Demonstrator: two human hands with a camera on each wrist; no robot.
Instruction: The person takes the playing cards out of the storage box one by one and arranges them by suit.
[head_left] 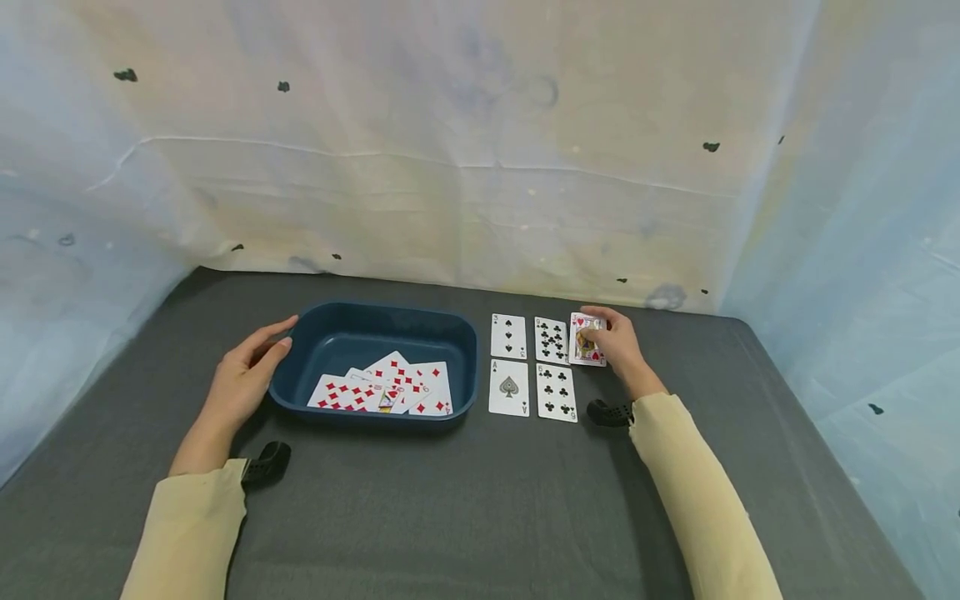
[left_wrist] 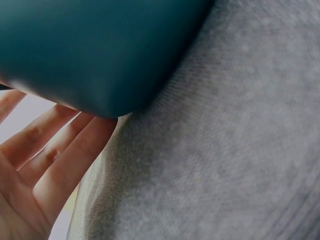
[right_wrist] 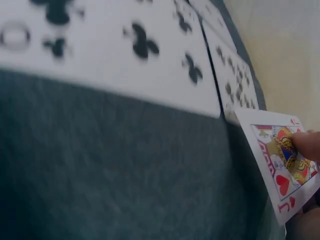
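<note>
A dark blue plastic bin [head_left: 375, 422] stands left of centre, with several red-suit playing cards [head_left: 341, 394], mostly diamonds, fanned inside. My left hand [head_left: 238, 385] touches its left end, thumb near the rim. In the left wrist view the straight fingers [left_wrist: 75, 165] lie against the bin's outer wall [left_wrist: 100, 60]. On the right, my right hand [head_left: 619, 343] pinches a jack of hearts [right_wrist: 280, 182], thumb [right_wrist: 306, 145] on its face and the other fingers mostly hidden behind. The card is tilted in the right wrist view, beside the upper clubs card [head_left: 551, 340].
Face-up cards lie in two columns right of the bin: a three of spades [head_left: 508, 336] above an ace of spades [head_left: 508, 402], and a clubs card above a six of clubs [head_left: 557, 393]. A grey cloth [head_left: 420, 517] covers the table; pale curtains [head_left: 465, 208] hang behind.
</note>
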